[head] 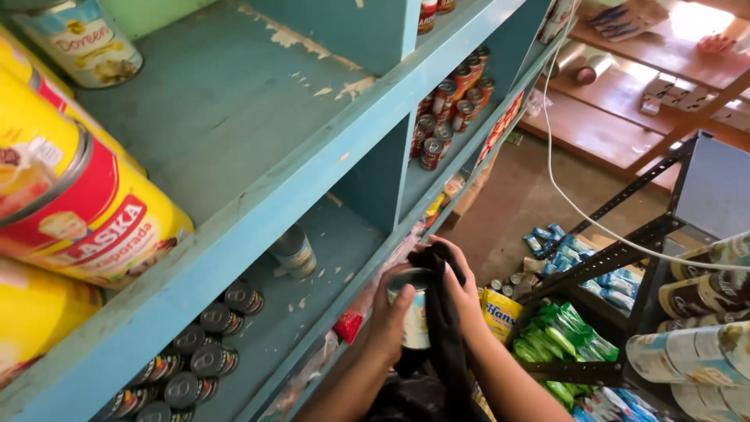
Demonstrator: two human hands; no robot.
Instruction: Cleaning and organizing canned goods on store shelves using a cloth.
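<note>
The left hand (391,316) is wrapped around the side of a small can (416,312), fingers curled tight about its body, holding it upright in the air just off the front edge of the blue shelf (258,211). The right hand (461,293) is closed on a black cloth (445,328), pressing it against the can's top and far side; the cloth drapes down between the forearms. By the look of it, the step in hand is wiping the can clean, and it seems mid-way: the cloth covers the right half while the label side facing the left hand is bare. The next move, as I judge it, calls for turning the can within the left hand's grip so the cloth reaches the uncovered side, keeping the hold firm so the smooth tin does not slip.

Just left of the left hand, on the shelf level nearest it, one similar can (294,250) stands alone, and farther left a cluster of dark-lidded tins (203,352) sits in rows. Up and left of the hands, large yellow and red cans (78,211) lie on the higher shelf. To the right of the right hand, green and blue packets (562,344) lie low down, beside a metal rack (625,250). Beyond the hands, more red-labelled cans (453,101) fill a far compartment.
</note>
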